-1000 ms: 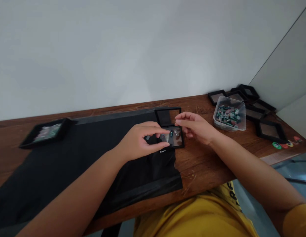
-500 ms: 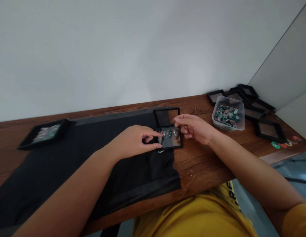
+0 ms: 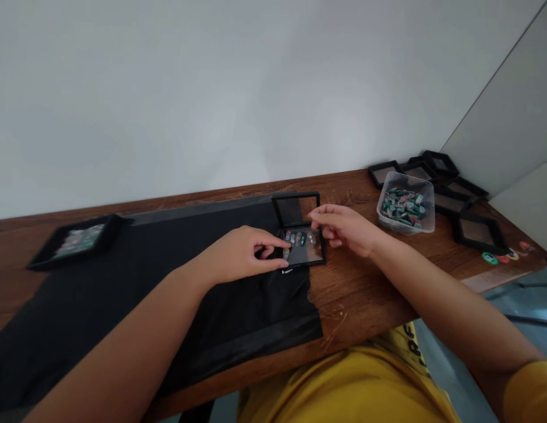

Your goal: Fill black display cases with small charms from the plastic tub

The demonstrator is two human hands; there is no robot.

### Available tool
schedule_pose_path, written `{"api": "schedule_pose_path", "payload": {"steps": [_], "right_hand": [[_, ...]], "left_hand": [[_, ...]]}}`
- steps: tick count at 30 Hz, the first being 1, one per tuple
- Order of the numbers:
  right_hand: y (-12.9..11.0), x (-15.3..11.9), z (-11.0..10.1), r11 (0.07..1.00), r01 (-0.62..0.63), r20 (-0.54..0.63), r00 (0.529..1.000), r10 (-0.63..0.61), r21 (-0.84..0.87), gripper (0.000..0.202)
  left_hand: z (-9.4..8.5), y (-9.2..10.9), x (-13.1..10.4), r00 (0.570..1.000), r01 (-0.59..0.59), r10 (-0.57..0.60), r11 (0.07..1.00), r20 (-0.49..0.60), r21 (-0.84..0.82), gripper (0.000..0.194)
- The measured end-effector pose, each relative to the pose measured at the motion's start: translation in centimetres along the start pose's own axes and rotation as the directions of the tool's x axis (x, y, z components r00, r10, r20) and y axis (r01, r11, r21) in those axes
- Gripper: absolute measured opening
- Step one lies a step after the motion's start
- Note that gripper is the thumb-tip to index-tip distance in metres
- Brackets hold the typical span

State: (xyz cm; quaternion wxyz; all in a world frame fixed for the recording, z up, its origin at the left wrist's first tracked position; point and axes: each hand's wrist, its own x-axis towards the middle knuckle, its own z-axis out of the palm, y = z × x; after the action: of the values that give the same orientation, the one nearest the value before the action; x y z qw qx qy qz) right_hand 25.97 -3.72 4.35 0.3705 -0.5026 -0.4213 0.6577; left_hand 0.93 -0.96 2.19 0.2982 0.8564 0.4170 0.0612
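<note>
A small black-framed display case [image 3: 315, 252] with clear film lies unfolded, its lid [image 3: 295, 210] tilted up at the back. In a row near its hinge sit several small glossy elongated pieces [image 3: 302, 239]. My left hand [image 3: 251, 254] holds the case's left side, with index finger and thumb spread, the thumb at the front left corner. My right hand [image 3: 341, 226] is beside the lid's lower right corner, thumb and index finger pinched together. Whatever is between them is too small to make out, and the other fingers are curled.
A clear plastic tub [image 3: 425, 220] of glossy green and reddish pieces stands on the right. Around it lie several black frames [image 3: 479, 232]. A filled black case [image 3: 74, 244] is at the left on the black sheet [image 3: 167, 235]. Colourful stickers [image 3: 490, 258] mark the right edge.
The view has shifted slightly. Both hands keep almost the same places at the case, the right one still pinched by the lid's corner.
</note>
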Motion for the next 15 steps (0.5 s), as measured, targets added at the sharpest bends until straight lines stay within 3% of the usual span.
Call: {"api": "schedule_pose_path", "payload": {"steps": [3,6,9,15], "right_hand": [[0.9,0.4,-0.1,0.916,0.209,-0.023,0.973,-0.231,-0.342,0.011],[1.6,0.4,-0.5,0.668,0.356,0.067,0.906,-0.417,-0.654,0.017],[1.8,0.2,-0.8,0.523,0.374,0.157,0.898,-0.411,-0.766,0.024],[1.6,0.1,-1.0,0.449,0.315,0.155,0.921,-0.357,-0.836,0.026]], "left_hand": [[0.0,0.0,-0.1,1.000,-0.013,0.013,1.000,-0.003,0.005,0.052],[0.0,0.0,-0.1,1.000,-0.020,0.020,1.000,-0.006,0.000,0.055],[0.0,0.0,-0.1,0.998,-0.052,0.052,0.999,-0.042,0.004,0.054],[0.1,0.4,-0.2,0.993,-0.109,0.110,0.994,-0.046,0.025,0.054]]}}
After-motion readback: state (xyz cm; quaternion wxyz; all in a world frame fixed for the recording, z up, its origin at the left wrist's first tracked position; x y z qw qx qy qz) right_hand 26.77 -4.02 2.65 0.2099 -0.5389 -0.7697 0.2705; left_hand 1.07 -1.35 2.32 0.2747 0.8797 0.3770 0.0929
